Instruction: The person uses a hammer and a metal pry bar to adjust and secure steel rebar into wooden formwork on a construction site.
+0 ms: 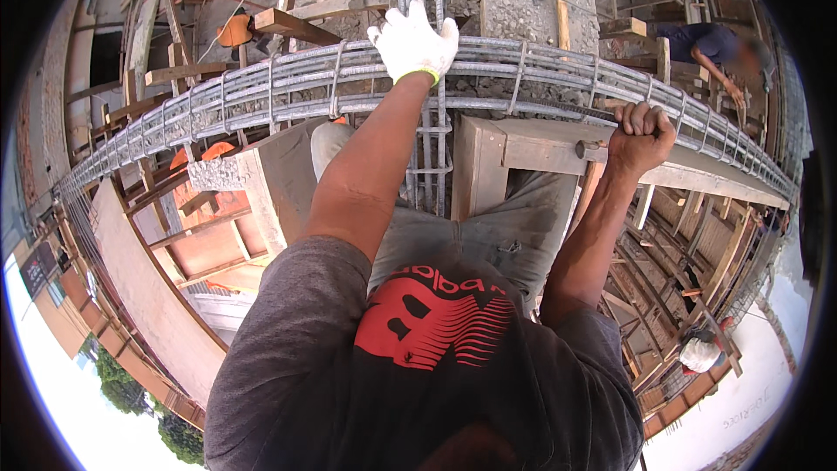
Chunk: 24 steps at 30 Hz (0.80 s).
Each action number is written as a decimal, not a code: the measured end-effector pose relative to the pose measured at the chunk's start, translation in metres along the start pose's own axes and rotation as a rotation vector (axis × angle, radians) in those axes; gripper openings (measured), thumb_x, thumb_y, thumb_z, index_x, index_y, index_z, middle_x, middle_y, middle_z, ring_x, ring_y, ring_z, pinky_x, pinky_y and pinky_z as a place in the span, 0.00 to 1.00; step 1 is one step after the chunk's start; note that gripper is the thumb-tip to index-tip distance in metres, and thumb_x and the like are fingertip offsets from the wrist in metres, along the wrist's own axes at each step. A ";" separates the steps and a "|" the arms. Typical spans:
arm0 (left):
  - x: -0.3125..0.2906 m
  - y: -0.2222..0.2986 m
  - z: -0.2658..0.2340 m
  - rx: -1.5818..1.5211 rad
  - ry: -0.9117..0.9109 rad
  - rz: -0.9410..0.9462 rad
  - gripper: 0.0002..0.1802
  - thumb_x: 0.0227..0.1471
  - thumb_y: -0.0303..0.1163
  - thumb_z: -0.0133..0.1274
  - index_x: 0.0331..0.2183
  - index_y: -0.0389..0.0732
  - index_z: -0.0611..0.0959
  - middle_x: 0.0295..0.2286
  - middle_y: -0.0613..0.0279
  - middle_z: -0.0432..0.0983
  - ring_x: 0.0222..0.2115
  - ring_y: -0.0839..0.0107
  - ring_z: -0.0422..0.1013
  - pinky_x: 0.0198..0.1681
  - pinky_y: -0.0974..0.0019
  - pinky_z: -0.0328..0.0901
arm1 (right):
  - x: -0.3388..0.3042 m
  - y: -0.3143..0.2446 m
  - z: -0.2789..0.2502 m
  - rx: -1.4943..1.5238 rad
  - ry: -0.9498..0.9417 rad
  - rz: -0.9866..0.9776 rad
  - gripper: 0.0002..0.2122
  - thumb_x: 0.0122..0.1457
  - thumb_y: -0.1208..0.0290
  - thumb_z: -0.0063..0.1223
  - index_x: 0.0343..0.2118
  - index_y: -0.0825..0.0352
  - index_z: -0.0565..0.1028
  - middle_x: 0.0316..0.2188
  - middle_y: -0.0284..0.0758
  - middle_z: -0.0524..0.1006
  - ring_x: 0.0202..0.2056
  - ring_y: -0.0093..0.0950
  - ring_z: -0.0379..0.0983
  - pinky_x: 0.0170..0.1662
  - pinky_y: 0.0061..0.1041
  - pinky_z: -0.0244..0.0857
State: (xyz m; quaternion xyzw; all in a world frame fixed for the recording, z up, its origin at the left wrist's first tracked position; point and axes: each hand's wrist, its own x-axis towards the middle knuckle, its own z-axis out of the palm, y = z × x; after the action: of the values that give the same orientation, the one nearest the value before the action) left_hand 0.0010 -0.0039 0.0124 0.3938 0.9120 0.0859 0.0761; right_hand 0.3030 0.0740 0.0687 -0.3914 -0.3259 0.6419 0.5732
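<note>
My left hand (414, 42), in a white glove with a yellow-green cuff, lies with fingers spread on the rebar cage (288, 78), where it meets a narrower column of bars (429, 153). To the right, my bare right hand (642, 135) is closed in a fist at the cage's near edge. A dark ribbed bar (562, 110) runs up to that fist. Just left of the wrist a short round metal end (589, 150) shows; whether it belongs to what I grip cannot be seen. Wire stirrups (336, 78) ring the long bars.
Wooden formwork (540, 144) stands between the cage and my legs. A rough concrete surface (523, 0) and a wooden pole (561, 0) lie beyond. One person (711, 48) bends at far right, another in orange (235, 30) is at far left, and one (700, 353) is lower right among timber props.
</note>
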 end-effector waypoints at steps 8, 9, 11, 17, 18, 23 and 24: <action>-0.001 -0.002 0.004 -0.014 0.020 -0.005 0.35 0.51 0.58 0.47 0.53 0.42 0.73 0.42 0.44 0.70 0.43 0.51 0.71 0.58 0.46 0.50 | -0.010 0.056 0.013 0.015 -0.054 -0.068 0.15 0.54 0.67 0.42 0.13 0.59 0.54 0.12 0.28 0.54 0.17 0.23 0.49 0.29 0.29 0.56; 0.000 0.004 0.002 0.004 0.012 -0.001 0.36 0.51 0.58 0.46 0.53 0.42 0.73 0.42 0.44 0.70 0.43 0.52 0.71 0.57 0.46 0.50 | -0.015 0.061 0.013 -0.008 -0.049 -0.142 0.15 0.53 0.68 0.41 0.13 0.59 0.54 0.12 0.28 0.54 0.17 0.23 0.49 0.30 0.29 0.56; -0.005 0.002 0.012 -0.009 0.013 0.006 0.36 0.51 0.58 0.47 0.54 0.42 0.73 0.42 0.44 0.70 0.43 0.52 0.71 0.57 0.46 0.50 | -0.032 0.096 0.012 -0.126 -0.019 -0.177 0.13 0.53 0.69 0.40 0.14 0.61 0.55 0.13 0.29 0.55 0.18 0.23 0.50 0.31 0.29 0.57; 0.001 -0.006 0.011 0.018 0.072 0.011 0.36 0.51 0.58 0.47 0.54 0.42 0.72 0.42 0.44 0.69 0.44 0.51 0.71 0.60 0.43 0.48 | -0.025 0.037 0.031 -0.176 -0.178 -0.078 0.12 0.53 0.69 0.40 0.15 0.63 0.58 0.14 0.30 0.57 0.19 0.24 0.53 0.33 0.29 0.61; 0.000 -0.003 0.011 0.001 0.056 0.009 0.36 0.51 0.58 0.47 0.54 0.42 0.72 0.42 0.44 0.69 0.44 0.51 0.71 0.60 0.43 0.48 | -0.032 0.012 0.039 -0.200 -0.275 -0.092 0.14 0.55 0.67 0.41 0.15 0.63 0.58 0.15 0.30 0.57 0.20 0.24 0.53 0.34 0.30 0.61; 0.003 0.008 0.008 0.015 0.024 0.025 0.37 0.51 0.58 0.48 0.54 0.42 0.73 0.41 0.42 0.70 0.43 0.51 0.71 0.56 0.49 0.54 | -0.007 0.056 0.004 -0.417 -0.074 0.027 0.15 0.56 0.67 0.42 0.15 0.63 0.58 0.16 0.31 0.59 0.21 0.24 0.54 0.34 0.31 0.61; 0.001 0.003 0.004 0.033 0.006 0.011 0.37 0.50 0.58 0.48 0.54 0.42 0.73 0.41 0.42 0.70 0.43 0.51 0.71 0.56 0.49 0.54 | -0.008 0.047 0.009 -0.319 -0.142 0.041 0.15 0.56 0.67 0.42 0.15 0.63 0.57 0.16 0.31 0.58 0.21 0.24 0.54 0.35 0.31 0.62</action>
State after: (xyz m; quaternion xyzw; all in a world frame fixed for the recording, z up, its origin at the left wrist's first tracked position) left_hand 0.0034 -0.0013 0.0086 0.3998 0.9113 0.0723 0.0666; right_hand 0.2730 0.0605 0.0327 -0.4375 -0.4555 0.6196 0.4660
